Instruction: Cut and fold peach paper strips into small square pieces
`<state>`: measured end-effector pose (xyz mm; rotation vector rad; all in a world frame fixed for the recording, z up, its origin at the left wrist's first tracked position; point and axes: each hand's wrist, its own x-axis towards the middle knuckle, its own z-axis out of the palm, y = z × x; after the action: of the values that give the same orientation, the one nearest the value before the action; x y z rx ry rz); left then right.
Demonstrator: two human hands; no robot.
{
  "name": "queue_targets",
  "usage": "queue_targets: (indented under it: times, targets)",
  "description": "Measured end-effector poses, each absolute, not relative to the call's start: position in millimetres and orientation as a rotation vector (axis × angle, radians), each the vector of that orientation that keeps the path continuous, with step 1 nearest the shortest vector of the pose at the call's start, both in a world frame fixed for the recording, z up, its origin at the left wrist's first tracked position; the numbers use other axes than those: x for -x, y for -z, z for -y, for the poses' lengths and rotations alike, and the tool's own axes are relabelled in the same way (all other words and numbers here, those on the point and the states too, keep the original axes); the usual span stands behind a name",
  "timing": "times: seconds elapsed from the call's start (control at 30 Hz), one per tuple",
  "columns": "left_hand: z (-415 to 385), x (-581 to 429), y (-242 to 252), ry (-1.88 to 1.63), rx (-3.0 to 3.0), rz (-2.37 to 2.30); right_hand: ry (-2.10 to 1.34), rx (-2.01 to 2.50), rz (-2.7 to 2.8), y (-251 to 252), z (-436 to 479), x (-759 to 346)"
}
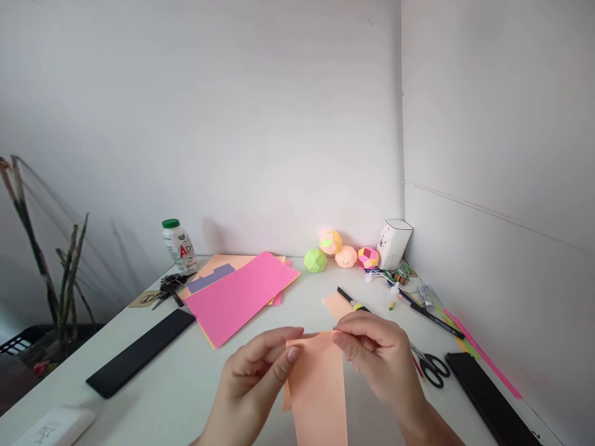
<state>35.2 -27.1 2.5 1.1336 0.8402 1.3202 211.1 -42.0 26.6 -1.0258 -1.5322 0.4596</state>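
Observation:
A strip of peach-orange paper (320, 390) is held up between my two hands above the desk. My left hand (253, 384) pinches its upper left corner between thumb and fingers. At the upper right corner, my right hand (379, 356) grips the same paper with thumb and forefinger. The top edge looks bent over between the two pinches, and another layer of peach paper shows behind the lower left side. Behind my right hand lie a small peach paper piece (335, 306) and a dark craft knife or pen with a yellow-green band (357, 305).
Pink paper sheets (246, 300) lie left of centre, beside keys (171, 286) and a white bottle (180, 248). A black flat bar (142, 353) is at left. Several paper polyhedra (315, 261) stand by the wall. Scissors (433, 368) and a black phone-like object (488, 396) lie right.

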Motion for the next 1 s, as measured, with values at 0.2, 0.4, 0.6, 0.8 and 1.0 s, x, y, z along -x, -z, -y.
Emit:
queue_targets:
  times: [0.2,0.4,0.6,0.8,1.0]
  targets:
    - [25,-34,1,-1.327,-1.19,-0.861,-0.48,1.028,1.52,-25,43,-211]
    - [15,-28,11,-1.321,-1.361,-0.712,-0.495,1.052,1.523,-24,44,-209]
    - [14,-28,11,-1.31,-1.348,-0.689,-0.515,1.052,1.527,-23,43,-208]
    - [15,-28,12,-1.309,-1.362,-0.691,-0.531,1.052,1.535,-22,43,-209]
    - [13,-23,12,-1.293,-1.511,-0.706,-0.516,1.044,1.553,-24,43,-209]
